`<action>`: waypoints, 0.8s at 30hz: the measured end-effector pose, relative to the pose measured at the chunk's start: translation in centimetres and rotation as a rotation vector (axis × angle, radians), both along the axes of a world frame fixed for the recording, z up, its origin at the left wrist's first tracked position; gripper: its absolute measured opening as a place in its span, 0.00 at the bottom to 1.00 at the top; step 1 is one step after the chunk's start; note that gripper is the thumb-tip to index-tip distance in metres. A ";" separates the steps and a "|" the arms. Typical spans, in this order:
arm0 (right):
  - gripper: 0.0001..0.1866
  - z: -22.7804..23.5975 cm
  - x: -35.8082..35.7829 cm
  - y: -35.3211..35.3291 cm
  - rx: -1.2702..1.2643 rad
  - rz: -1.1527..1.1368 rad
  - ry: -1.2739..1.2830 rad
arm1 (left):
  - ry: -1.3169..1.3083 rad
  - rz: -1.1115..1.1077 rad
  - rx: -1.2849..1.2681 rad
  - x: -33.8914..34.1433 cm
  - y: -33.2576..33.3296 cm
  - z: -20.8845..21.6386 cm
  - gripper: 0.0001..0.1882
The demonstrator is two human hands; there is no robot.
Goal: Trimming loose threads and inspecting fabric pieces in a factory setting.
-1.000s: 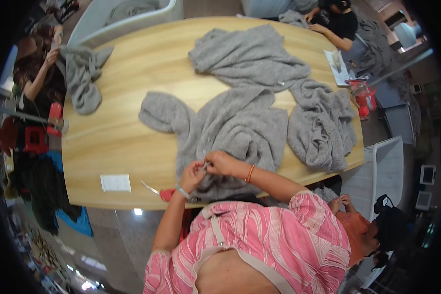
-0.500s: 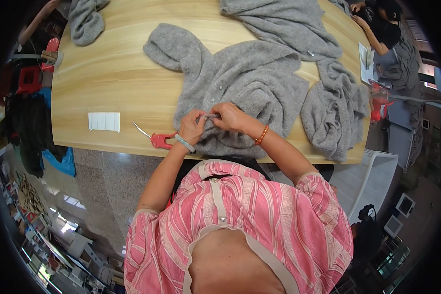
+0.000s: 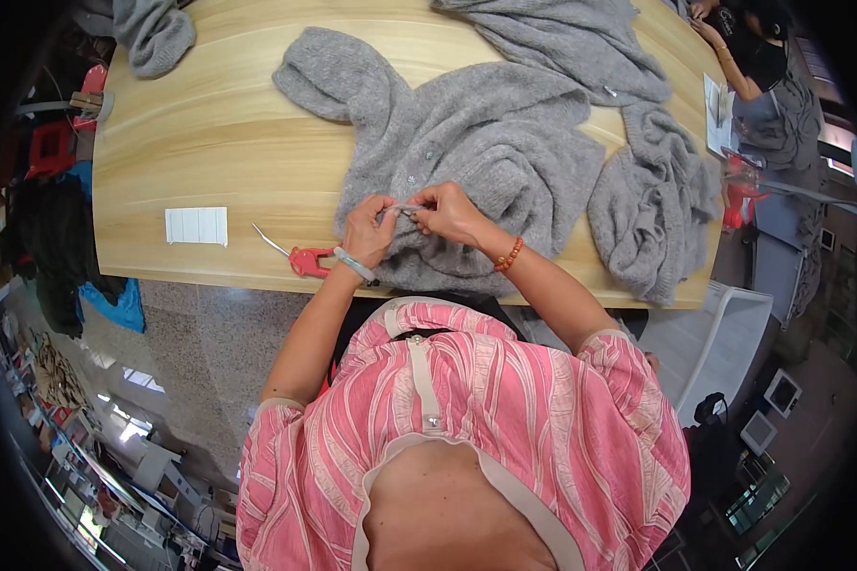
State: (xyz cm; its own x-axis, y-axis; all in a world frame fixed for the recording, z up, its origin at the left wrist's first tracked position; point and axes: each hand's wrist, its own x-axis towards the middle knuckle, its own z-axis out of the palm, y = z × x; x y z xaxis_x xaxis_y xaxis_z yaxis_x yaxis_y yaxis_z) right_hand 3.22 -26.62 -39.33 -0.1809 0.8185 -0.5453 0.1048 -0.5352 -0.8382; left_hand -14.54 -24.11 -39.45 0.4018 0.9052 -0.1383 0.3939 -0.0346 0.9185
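A grey knitted cardigan lies spread and bunched on the table in front of me, one sleeve stretched toward the far left. Small shiny buttons show along its front band. At its near edge my left hand pinches a fold of the knit between thumb and fingers. Close beside it, on the right, my right hand is closed on the same fold. A small dark bit shows at the right fingertips, too small to name. Left of my left wrist lies a red clamp-like tool with a thin metal rod.
The wooden table has a white card at left. More grey knitwear lies at right and at the far side. Another person sits at the far right. A white bin stands below the right edge.
The whole view has shifted slightly, with the table sitting a little higher. Both hands stay on the cardigan's edge, and the right fingers have shifted a little around the fold.
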 end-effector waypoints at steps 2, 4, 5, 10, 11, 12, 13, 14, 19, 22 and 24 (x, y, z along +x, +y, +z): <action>0.08 0.0 0.0 0.1 0.031 0.023 -0.078 | 0.065 -0.023 -0.023 0.1 0.2 0.6 0.06; 0.07 -0.2 -0.1 0.1 0.023 0.009 -0.065 | 0.054 -0.024 -0.004 0.1 0.2 0.4 0.06; 0.07 -0.2 -0.1 0.1 0.017 -0.004 -0.052 | 0.041 -0.022 0.016 0.1 0.2 0.3 0.06; 0.07 0.1 0.0 0.1 -0.134 -0.091 0.047 | 0.015 -0.039 -0.161 -0.5 0.5 -0.7 0.05; 0.07 0.1 0.0 0.2 -0.181 -0.111 0.092 | -0.034 -0.039 -0.243 -0.8 0.5 -1.3 0.05; 0.07 0.2 0.1 0.2 -0.183 -0.109 0.093 | -0.033 -0.038 -0.245 -1.1 0.5 -1.9 0.05; 0.07 0.2 0.3 0.1 -0.174 -0.081 0.077 | -0.088 -0.057 -0.243 -1.1 0.5 -2.0 0.06; 0.07 0.2 0.4 0.1 -0.165 -0.053 0.062 | -0.143 -0.076 -0.240 -1.2 0.5 -2.0 0.07; 0.06 0.8 0.6 0.8 -0.036 0.087 -0.001 | -0.199 -0.110 -0.377 -1.8 0.7 -2.2 0.06; 0.05 1.0 1.1 1.5 0.008 0.219 0.040 | -0.195 -0.141 -0.452 -2.1 0.8 -2.0 0.06; 0.05 1.1 1.6 2.0 0.002 0.297 0.101 | -0.147 -0.171 -0.461 -2.3 1.0 -1.9 0.05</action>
State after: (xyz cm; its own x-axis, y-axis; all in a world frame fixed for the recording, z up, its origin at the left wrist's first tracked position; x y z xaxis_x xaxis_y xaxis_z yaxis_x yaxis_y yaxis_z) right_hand 4.80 -24.58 -38.26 -0.4656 0.7228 -0.5108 0.1723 -0.4920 -0.8533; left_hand -16.81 -23.13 -41.35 0.5837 0.6830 -0.4390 0.2837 0.3350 0.8985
